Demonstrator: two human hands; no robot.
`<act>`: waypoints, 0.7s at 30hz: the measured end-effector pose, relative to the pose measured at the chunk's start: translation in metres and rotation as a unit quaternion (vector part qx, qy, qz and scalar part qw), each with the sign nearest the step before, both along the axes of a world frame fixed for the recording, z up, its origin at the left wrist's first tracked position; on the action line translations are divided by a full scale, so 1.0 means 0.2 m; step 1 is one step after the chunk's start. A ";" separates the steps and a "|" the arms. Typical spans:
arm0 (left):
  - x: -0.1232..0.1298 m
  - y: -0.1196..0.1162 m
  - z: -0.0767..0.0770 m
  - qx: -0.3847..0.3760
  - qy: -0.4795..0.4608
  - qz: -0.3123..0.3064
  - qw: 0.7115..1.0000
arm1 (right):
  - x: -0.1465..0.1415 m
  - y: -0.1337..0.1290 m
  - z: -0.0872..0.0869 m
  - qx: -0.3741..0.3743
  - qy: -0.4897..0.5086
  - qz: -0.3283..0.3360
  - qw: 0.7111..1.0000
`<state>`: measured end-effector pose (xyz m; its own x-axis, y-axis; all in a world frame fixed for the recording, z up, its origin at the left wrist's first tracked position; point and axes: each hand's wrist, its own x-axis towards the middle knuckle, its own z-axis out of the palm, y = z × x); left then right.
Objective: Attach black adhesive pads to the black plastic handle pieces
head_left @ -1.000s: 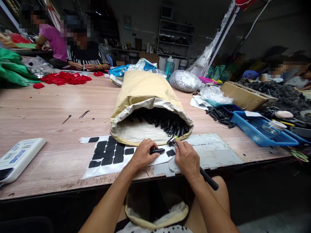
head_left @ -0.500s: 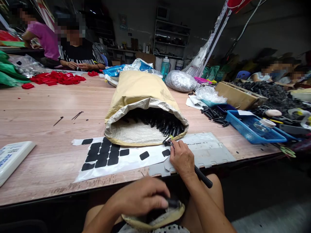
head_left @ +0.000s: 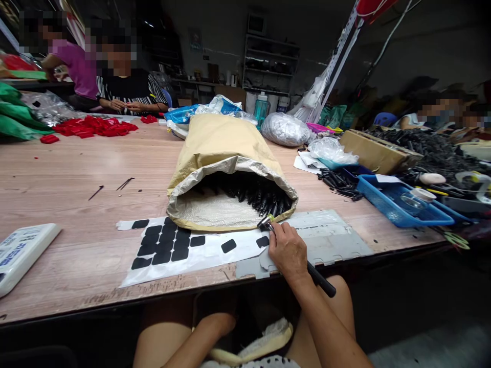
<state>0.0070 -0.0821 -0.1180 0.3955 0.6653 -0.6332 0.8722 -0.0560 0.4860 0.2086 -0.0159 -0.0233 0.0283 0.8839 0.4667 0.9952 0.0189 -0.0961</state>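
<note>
My right hand [head_left: 288, 250] is closed around a tool with a metal head [head_left: 265, 222] and a black handle [head_left: 321, 279], resting at the table's front edge. My left hand is down inside an open bag [head_left: 270, 341] on my lap; only the forearm and wrist show, the fingers are hidden. Beyond my right hand, a large tan sack [head_left: 230, 138] lies with its mouth towards me, black parts [head_left: 264, 197] inside. White backing paper [head_left: 207, 255] with black rounded stickers [head_left: 163, 245] lies before it, beside a grey sheet [head_left: 330, 235].
At left are a white box [head_left: 26, 255] and red pieces [head_left: 92, 125]. A blue tray [head_left: 399, 202], a cardboard box [head_left: 376, 151] and a heap of black parts [head_left: 429, 148] stand at right. A person in a striped top [head_left: 132, 89] sits across the table.
My left hand has dropped down into the lap bag and out of sight; the dark item near its fingers no longer shows. My right hand stays put on the tool. The view has shifted slightly left.
</note>
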 end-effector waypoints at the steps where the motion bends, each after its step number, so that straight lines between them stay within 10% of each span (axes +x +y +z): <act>1: 0.01 0.00 0.07 -0.020 0.020 -0.025 0.999 | 0.00 0.00 0.00 0.000 0.000 0.000 1.000; 6: -0.01 0.10 0.51 -0.080 -0.147 -0.192 0.967 | 0.00 0.00 0.00 0.005 -0.006 0.002 1.000; 10: -0.07 0.46 0.74 0.022 -0.310 -0.052 0.949 | 0.00 0.00 0.00 0.003 -0.006 0.001 1.000; 13: -0.09 0.83 0.74 0.326 -0.203 0.200 0.901 | 0.00 0.00 0.01 0.007 -0.005 0.005 1.000; 15: -0.10 1.05 0.69 0.381 -0.078 0.333 0.859 | 0.00 0.00 0.01 0.012 -0.006 0.006 1.000; 21: -0.19 1.45 0.63 0.376 -0.056 0.399 0.834 | 0.00 0.00 0.00 0.015 -0.006 0.008 1.000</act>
<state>-0.0308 0.2081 0.0087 -0.3342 0.9379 0.0935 0.7291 0.1944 0.6562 0.2081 -0.0150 -0.0229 0.0077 0.8700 0.4931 0.9958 0.0383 -0.0830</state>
